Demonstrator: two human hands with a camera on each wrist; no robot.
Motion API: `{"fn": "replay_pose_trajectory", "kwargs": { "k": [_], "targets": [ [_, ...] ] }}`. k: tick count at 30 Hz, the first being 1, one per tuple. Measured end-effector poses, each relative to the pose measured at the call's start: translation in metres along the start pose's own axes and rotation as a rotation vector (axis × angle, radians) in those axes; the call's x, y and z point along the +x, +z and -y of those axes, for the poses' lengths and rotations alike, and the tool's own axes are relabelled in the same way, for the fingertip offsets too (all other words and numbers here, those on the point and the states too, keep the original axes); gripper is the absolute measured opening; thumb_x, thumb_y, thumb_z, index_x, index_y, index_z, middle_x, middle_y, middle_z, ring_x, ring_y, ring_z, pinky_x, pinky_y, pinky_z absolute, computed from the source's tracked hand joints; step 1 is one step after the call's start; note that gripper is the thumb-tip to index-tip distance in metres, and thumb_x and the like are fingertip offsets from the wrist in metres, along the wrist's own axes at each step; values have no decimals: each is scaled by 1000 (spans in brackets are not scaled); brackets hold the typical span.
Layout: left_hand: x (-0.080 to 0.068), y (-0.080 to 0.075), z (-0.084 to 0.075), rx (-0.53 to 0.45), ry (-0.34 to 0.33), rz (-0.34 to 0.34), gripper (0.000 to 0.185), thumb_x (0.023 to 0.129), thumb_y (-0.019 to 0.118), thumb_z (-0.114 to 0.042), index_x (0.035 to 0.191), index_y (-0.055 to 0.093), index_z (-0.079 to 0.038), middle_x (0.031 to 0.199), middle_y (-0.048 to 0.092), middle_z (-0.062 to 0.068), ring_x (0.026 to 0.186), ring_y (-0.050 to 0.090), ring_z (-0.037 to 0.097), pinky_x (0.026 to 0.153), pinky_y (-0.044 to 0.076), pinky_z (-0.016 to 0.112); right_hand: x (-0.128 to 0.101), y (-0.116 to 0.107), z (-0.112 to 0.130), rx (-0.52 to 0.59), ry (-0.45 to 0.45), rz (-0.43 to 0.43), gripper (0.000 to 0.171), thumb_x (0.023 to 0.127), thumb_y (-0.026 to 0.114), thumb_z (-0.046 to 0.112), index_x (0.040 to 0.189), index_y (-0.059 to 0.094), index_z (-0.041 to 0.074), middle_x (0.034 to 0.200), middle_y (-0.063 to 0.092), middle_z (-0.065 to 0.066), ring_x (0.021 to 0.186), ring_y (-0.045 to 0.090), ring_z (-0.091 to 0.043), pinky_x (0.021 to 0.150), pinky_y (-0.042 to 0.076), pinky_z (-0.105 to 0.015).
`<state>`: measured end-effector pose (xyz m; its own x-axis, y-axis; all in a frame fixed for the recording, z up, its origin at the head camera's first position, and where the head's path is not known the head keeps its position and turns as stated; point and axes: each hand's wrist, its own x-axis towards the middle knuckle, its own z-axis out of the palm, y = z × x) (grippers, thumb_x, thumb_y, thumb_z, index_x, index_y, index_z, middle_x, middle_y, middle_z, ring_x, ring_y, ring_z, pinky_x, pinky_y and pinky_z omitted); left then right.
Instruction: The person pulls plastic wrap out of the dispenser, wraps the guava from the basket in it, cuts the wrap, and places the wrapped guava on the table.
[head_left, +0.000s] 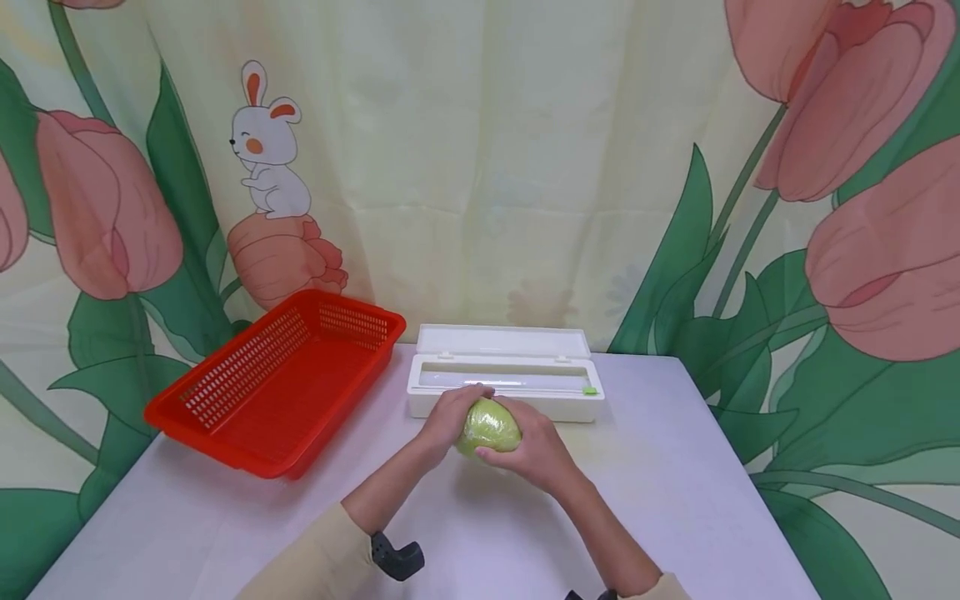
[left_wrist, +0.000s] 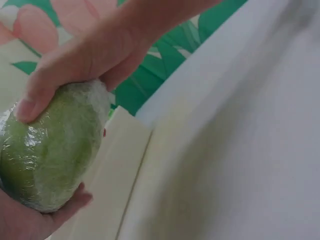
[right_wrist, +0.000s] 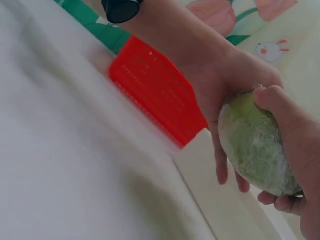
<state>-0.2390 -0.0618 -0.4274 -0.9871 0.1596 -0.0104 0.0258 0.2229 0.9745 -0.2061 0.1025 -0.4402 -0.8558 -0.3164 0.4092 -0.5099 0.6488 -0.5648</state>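
Both hands hold a green, mango-shaped fruit (head_left: 489, 427) wrapped in shiny cling film, raised above the table. My left hand (head_left: 448, 417) cups its left side, with fingers reaching over the far side. On the other side, my right hand (head_left: 534, 442) grips it, thumb laid across the near face. In the left wrist view, the right thumb presses the wrapped fruit (left_wrist: 55, 145) from above while the left hand (left_wrist: 25, 220) supports it below. Wrinkles of film show on the fruit (right_wrist: 255, 145) in the right wrist view.
Just behind the hands stands a white cling film dispenser (head_left: 506, 408), its lid (head_left: 502, 342) raised and a green slider (head_left: 590, 391) at its right end. A red plastic basket (head_left: 273, 400) sits at the table's left. A printed curtain (head_left: 480, 167) hangs behind the white table (head_left: 660, 500).
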Motion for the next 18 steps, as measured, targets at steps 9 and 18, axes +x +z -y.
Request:
{"fn": "replay_pose_trajectory", "kwargs": {
  "k": [9, 18],
  "targets": [
    [3, 6, 8, -29, 159, -133, 37, 92, 35, -16, 86, 70, -4, 82, 68, 10, 69, 56, 9, 64, 46, 24, 5, 2, 5, -55, -39, -55, 66, 64, 77, 44, 118, 51, 16, 104, 57, 7, 81, 50, -5, 64, 46, -19],
    [2, 7, 7, -145, 110, -99, 33, 93, 37, -12, 103, 68, -4, 105, 68, 12, 95, 60, 14, 86, 43, 26, 9, 5, 4, -92, -30, -4, 72, 65, 75, 47, 125, 47, 19, 112, 55, 7, 87, 52, -5, 68, 48, -20]
  ]
}}
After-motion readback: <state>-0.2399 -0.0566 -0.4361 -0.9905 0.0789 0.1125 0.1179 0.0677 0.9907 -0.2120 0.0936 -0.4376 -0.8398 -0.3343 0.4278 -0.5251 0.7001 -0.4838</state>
